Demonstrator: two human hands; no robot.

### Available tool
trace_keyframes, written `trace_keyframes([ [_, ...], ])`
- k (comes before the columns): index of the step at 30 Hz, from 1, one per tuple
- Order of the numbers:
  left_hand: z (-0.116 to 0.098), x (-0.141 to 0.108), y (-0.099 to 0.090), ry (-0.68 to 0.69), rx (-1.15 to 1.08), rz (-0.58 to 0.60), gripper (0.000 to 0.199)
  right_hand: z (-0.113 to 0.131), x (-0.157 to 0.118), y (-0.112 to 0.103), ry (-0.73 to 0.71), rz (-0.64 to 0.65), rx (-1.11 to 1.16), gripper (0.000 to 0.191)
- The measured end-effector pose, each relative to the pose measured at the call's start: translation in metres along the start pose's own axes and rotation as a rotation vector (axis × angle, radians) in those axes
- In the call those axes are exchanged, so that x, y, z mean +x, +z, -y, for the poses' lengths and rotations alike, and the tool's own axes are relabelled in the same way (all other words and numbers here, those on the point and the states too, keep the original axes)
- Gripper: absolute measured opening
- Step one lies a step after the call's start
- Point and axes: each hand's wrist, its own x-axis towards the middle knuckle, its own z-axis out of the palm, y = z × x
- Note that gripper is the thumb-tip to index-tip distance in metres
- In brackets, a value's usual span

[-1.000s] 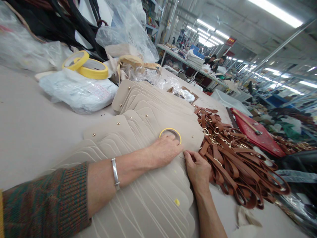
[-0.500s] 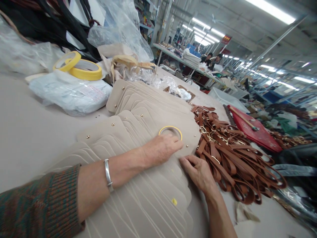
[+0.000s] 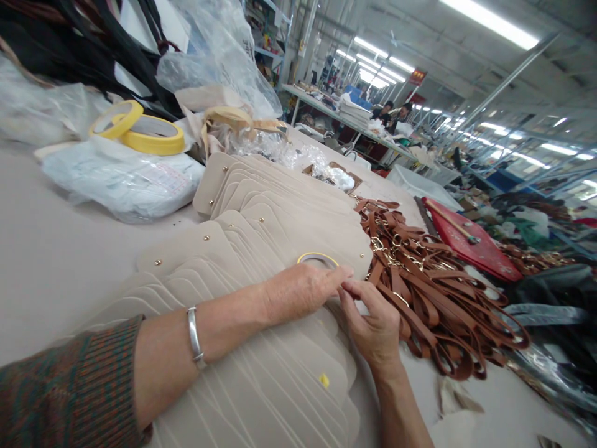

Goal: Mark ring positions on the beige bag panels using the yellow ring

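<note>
Overlapping beige panels (image 3: 261,367) with small metal studs are fanned out across the table. My left hand (image 3: 305,289), a silver bracelet at its wrist, reaches over them with its fingers closed; what they hold is hidden. A thin roll of yellow tape (image 3: 318,256) lies on the panels just behind that hand. My right hand (image 3: 375,317) is at the panels' right edge, thumb and forefinger pinched, its fingertips meeting those of my left hand. Anything between the fingertips is too small to make out. A yellow spot (image 3: 324,379) shows on a nearer panel.
Brown straps (image 3: 420,286) with gold clasps are heaped at the right, beside a red item (image 3: 471,239). Two yellow tape rolls (image 3: 156,135) sit on a plastic-wrapped packet (image 3: 125,177) at the left. Clear plastic bags lie behind. People work at far tables.
My right hand has moved up and left, so its fingertips now meet my left hand's. My left hand has shifted slightly and covers more of the thin tape roll. The view has shifted slightly.
</note>
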Motion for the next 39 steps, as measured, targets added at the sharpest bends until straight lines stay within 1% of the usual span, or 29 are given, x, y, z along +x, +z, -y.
trace_keyframes([
  [2,0.000,0.000,0.000,0.002,0.001,-0.005,0.023,0.000,0.000,0.002,-0.058,-0.014,-0.056,0.013],
  [4,0.000,0.000,0.000,0.009,-0.008,-0.001,0.017,0.000,-0.002,0.004,-0.071,-0.036,-0.123,0.011],
  [7,0.001,0.002,-0.002,-0.010,0.006,0.021,0.003,0.002,-0.004,0.007,-0.036,-0.091,-0.183,0.009],
  [9,0.001,0.003,-0.003,-0.036,0.024,0.026,0.003,0.006,-0.003,0.009,0.019,-0.115,-0.175,0.008],
  [11,0.000,0.004,-0.004,-0.056,0.050,0.021,0.004,0.010,-0.003,0.012,0.134,-0.116,-0.113,0.008],
  [12,0.000,0.004,-0.005,-0.063,0.066,0.017,0.004,0.011,-0.002,0.014,0.226,-0.109,-0.040,0.009],
  [14,-0.003,0.004,-0.005,-0.074,0.089,-0.001,0.004,0.011,-0.001,0.017,0.459,-0.102,0.188,0.013],
  [16,-0.005,0.003,-0.006,-0.069,0.081,-0.025,0.004,0.005,0.000,0.018,0.696,-0.140,0.453,0.020],
  [17,-0.006,0.003,-0.006,-0.064,0.078,-0.039,0.005,0.001,0.000,0.017,0.789,-0.171,0.558,0.023],
  [19,-0.006,0.002,-0.005,-0.068,0.103,-0.050,0.008,-0.010,0.000,0.014,0.894,-0.230,0.662,0.028],
  [21,-0.005,0.001,-0.003,-0.110,0.163,-0.009,0.010,-0.021,-0.001,0.010,0.910,-0.253,0.644,0.032],
  [23,-0.002,0.001,0.000,-0.168,0.212,0.084,0.012,-0.029,-0.002,0.006,0.886,-0.239,0.568,0.036],
  [25,0.000,0.001,0.001,-0.201,0.230,0.172,0.014,-0.033,-0.001,0.006,0.871,-0.187,0.484,0.039],
  [27,0.001,0.002,0.000,-0.201,0.228,0.225,0.015,-0.034,-0.001,0.008,0.859,-0.127,0.414,0.040],
  [31,0.000,0.003,-0.001,-0.193,0.214,0.254,0.017,-0.035,0.001,0.015,0.816,-0.058,0.318,0.039],
  [36,-0.001,0.005,-0.001,-0.180,0.215,0.252,0.017,-0.034,0.004,0.020,0.777,-0.031,0.175,0.040],
  [39,-0.001,0.005,-0.002,-0.183,0.225,0.264,0.017,-0.036,0.006,0.022,0.770,-0.020,0.041,0.038],
])
